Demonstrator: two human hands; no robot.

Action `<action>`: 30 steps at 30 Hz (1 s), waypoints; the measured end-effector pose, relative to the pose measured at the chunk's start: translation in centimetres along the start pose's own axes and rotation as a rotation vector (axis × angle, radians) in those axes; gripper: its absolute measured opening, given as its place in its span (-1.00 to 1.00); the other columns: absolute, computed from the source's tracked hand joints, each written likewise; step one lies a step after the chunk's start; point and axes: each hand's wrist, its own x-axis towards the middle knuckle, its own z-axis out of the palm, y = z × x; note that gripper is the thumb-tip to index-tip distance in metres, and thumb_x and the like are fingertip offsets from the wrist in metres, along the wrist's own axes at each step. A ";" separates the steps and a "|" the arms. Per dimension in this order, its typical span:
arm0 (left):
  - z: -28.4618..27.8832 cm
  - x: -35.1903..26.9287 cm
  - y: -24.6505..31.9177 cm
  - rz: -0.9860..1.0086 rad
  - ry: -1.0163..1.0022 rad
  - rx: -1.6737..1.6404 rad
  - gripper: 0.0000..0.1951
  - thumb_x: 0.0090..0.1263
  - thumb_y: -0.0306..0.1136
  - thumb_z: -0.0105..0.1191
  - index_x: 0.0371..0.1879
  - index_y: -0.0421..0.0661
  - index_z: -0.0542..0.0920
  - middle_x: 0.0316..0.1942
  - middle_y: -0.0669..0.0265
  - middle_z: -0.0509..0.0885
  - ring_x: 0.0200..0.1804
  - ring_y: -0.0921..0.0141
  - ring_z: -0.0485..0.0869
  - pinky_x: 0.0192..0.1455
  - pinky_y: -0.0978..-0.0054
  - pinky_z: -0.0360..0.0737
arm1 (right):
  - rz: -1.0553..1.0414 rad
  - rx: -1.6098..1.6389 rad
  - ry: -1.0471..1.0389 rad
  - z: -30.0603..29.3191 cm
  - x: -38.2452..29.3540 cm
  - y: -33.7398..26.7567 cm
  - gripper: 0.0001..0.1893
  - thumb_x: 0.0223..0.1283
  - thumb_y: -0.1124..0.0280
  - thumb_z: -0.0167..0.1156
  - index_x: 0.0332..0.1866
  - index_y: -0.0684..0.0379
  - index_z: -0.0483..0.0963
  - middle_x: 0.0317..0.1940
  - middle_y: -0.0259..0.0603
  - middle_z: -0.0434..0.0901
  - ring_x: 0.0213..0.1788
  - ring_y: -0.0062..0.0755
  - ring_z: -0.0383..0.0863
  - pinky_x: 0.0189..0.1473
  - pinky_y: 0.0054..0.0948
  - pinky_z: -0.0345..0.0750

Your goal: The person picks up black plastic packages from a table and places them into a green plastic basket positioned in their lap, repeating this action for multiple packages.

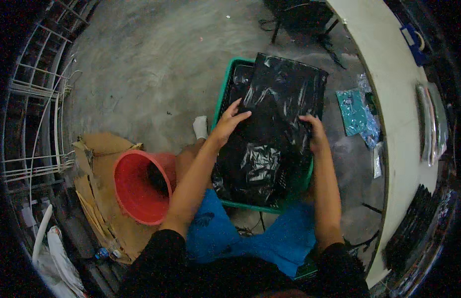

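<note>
A green plastic crate (pixel 223 89) stands before me, holding glossy black plastic packages. A large flat black plastic package (pixel 279 93) lies over its far part and reaches past the far rim. My left hand (pixel 230 123) is at the left side of this package, thumb and fingers apart. At the package's right edge is my right hand (pixel 314 134), its thumb over the top; its other fingers are partly hidden. A crumpled, shiny black bag (pixel 262 160) lies nearer to me in the crate. Whether either hand grips the package is not plain.
A red plastic bucket (pixel 141 190) lies tilted by my left leg, beside flattened cardboard (pixel 111 145). On the right runs a long pale table (pixel 398 123) with stacked packages. Teal and blue packets (pixel 351 111) lie on the floor beneath its edge. A dark chair (pixel 297 18) stands beyond the crate.
</note>
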 end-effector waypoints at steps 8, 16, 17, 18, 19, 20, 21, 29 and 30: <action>0.4 3.8 -5.8 0.025 0.492 0.756 -0.32 0.21 -0.33 0.12 0.30 -0.29 0.18 0.21 -0.10 0.38 0.27 -0.01 0.35 0.31 0.19 0.27 | 0.029 -0.393 0.159 -0.6 14.4 7.5 -0.29 -0.20 0.26 0.26 0.18 0.27 0.28 -0.01 -0.06 0.47 0.08 -0.19 0.42 0.13 -0.26 0.35; 3.8 3.4 -4.5 0.342 0.572 1.218 -0.39 0.25 -0.29 0.05 0.28 -0.25 0.23 0.37 -0.08 0.15 0.41 -0.01 0.11 0.41 0.08 0.06 | -0.657 -1.332 0.668 4.7 11.6 8.2 -0.24 0.05 0.15 0.21 0.36 0.23 0.16 0.30 0.09 0.24 0.34 0.11 0.20 0.33 -0.03 0.20; 4.1 3.6 -4.1 0.469 0.531 1.296 -0.40 0.28 -0.28 0.03 0.29 -0.23 0.24 0.39 -0.06 0.13 0.43 0.00 0.08 0.42 0.05 0.04 | -0.725 -1.396 0.594 5.0 11.8 7.8 -0.27 0.07 0.14 0.18 0.36 0.19 0.17 0.35 0.06 0.16 0.38 0.12 0.11 0.35 0.01 0.12; 4.5 4.4 -3.8 0.522 0.500 1.329 -0.42 0.30 -0.27 -0.01 0.30 -0.20 0.25 0.40 -0.03 0.12 0.43 0.01 0.07 0.42 0.03 0.01 | -0.787 -1.461 0.511 5.1 12.0 7.5 -0.29 0.10 0.13 0.15 0.37 0.15 0.18 0.39 0.03 0.08 0.42 0.13 0.01 0.37 0.05 0.05; 4.7 6.0 -3.3 0.573 0.470 1.361 -0.44 0.32 -0.25 -0.05 0.31 -0.18 0.25 0.41 0.01 0.12 0.44 0.02 0.05 0.43 0.01 -0.01 | -0.847 -1.525 0.422 5.2 12.3 7.3 -0.32 0.13 0.11 0.12 0.37 0.11 0.19 0.44 0.00 0.00 0.46 0.15 -0.09 0.40 0.09 -0.02; 4.9 7.7 -2.9 0.622 0.442 1.391 -0.45 0.35 -0.23 -0.09 0.32 -0.16 0.26 0.42 0.04 0.12 0.45 0.04 0.04 0.43 -0.01 -0.04 | -0.837 -1.555 0.426 5.3 13.0 7.6 -0.34 0.16 0.10 0.08 0.38 0.08 0.19 0.44 -0.01 -0.01 0.46 0.15 -0.09 0.40 0.11 -0.05; 4.7 9.3 -3.3 0.611 0.454 1.386 -0.45 0.39 -0.14 -0.14 0.35 -0.01 0.26 0.44 0.11 0.10 0.46 0.05 0.02 0.43 -0.05 -0.07 | -0.821 -1.589 0.428 5.1 13.7 8.3 -0.36 0.18 0.09 0.04 0.38 0.05 0.18 0.45 -0.03 -0.01 0.46 0.15 -0.09 0.41 0.12 -0.08; 3.6 11.5 -5.8 0.493 0.459 1.581 -0.43 0.44 -0.07 -0.25 0.42 0.06 0.14 0.47 0.15 0.00 0.49 0.06 -0.07 0.43 -0.11 -0.14 | -0.783 -1.603 0.450 5.1 15.1 10.6 -0.42 0.25 0.06 -0.07 0.39 -0.09 0.19 0.47 -0.11 -0.05 0.47 0.12 -0.08 0.38 0.21 -0.10; 3.7 11.6 -5.8 0.495 0.450 1.574 -0.43 0.45 -0.07 -0.26 0.42 0.06 0.14 0.47 0.15 0.00 0.49 0.06 -0.07 0.43 -0.11 -0.14 | -0.785 -1.604 0.448 4.9 15.3 10.7 -0.42 0.25 0.06 -0.06 0.39 -0.09 0.20 0.47 -0.11 -0.05 0.47 0.12 -0.07 0.38 0.20 -0.09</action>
